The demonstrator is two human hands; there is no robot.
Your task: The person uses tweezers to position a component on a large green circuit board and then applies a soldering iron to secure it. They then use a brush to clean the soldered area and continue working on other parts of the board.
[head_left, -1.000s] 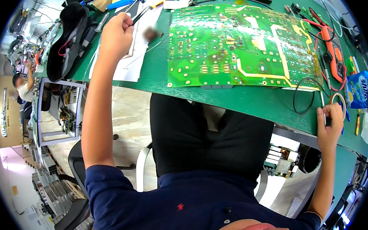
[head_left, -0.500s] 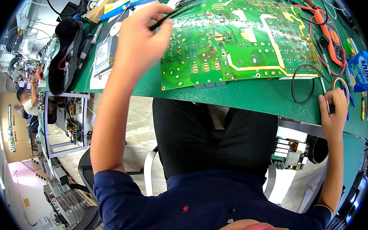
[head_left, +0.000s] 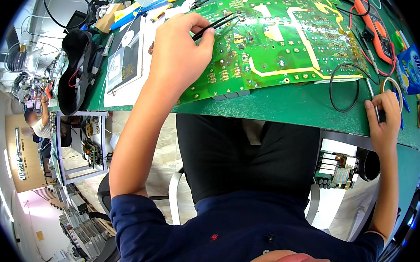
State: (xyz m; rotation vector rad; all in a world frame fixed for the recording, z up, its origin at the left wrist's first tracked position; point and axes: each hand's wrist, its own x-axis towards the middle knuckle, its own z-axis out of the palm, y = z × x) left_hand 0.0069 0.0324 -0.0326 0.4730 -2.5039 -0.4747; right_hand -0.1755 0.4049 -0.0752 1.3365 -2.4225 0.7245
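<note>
My left hand [head_left: 182, 54] is closed on black tweezers [head_left: 219, 25], pinched between thumb and fingers. Their tips point right over the upper left part of a large green circuit board [head_left: 282, 63]; whether they touch it I cannot tell. The board, with pale yellow tracks and many solder points, lies on the green bench mat. At the right, near the front edge of the bench, my right hand [head_left: 386, 117] is closed round a slim tool with a silvery shaft and black grip [head_left: 379, 115]. Its fingers hide part of the tool. A thin black cable loop [head_left: 344, 88] lies left of it.
An orange multimeter [head_left: 379, 32] with red and black leads stands right of the board, beside a blue packet [head_left: 410, 70]. On the left lie a black case [head_left: 76, 67], papers [head_left: 121, 69] and a blue-and-yellow tool [head_left: 144, 10]. Another person [head_left: 41, 123] is far left.
My left hand has moved right and lower over the board, and the tweezers' tips now show clearly. The right hand still grips its tool. The whole view has shifted slightly.
</note>
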